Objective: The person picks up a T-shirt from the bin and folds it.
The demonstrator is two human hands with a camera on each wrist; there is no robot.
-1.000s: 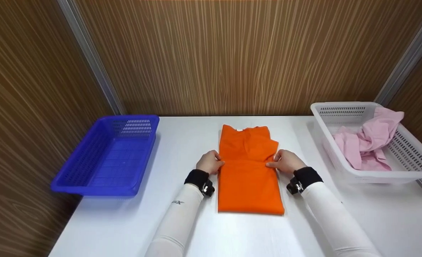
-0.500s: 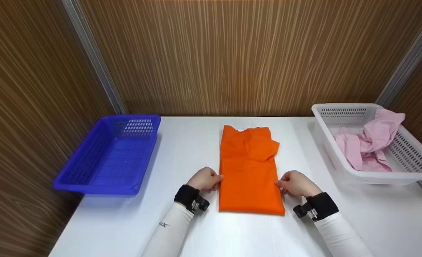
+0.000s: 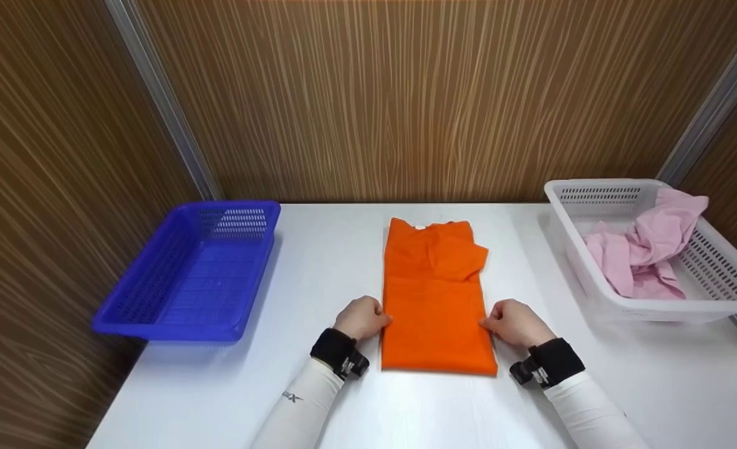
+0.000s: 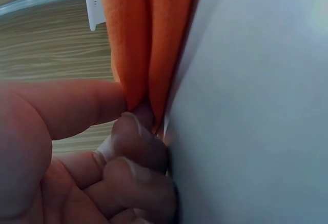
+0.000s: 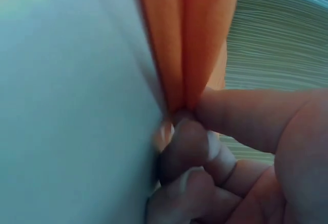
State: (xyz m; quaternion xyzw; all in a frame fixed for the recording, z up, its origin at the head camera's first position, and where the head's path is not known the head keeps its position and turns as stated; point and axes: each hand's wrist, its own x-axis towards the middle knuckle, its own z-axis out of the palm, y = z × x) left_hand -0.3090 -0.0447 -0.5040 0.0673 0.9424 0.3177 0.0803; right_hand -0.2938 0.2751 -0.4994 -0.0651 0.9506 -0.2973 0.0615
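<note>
An orange shirt (image 3: 434,324) lies folded into a long rectangle on the white table, its collar end toward the back wall and a short sleeve jutting out at the right. My left hand (image 3: 362,318) pinches its left edge, below the middle. On the opposite edge, at about the same height, my right hand (image 3: 515,321) pinches the cloth too. In the left wrist view the thumb lies on the upper layer of the shirt (image 4: 128,39) and a fingertip sits between the layers. The right wrist view has a similar grip on the shirt (image 5: 200,34), the other fingers curled near the table.
To the left stands a blue plastic basket (image 3: 253,280) with nothing in it. A white basket (image 3: 583,262) at the right holds a crumpled pink cloth (image 3: 655,243). Wood-patterned panels (image 3: 368,112) close off the back and sides of the white table (image 3: 325,249).
Both hands have slid down the shirt's side edges toward me, from just below the sleeve to the lower half. Over the last half second they have barely moved. The shirt stays in place.
</note>
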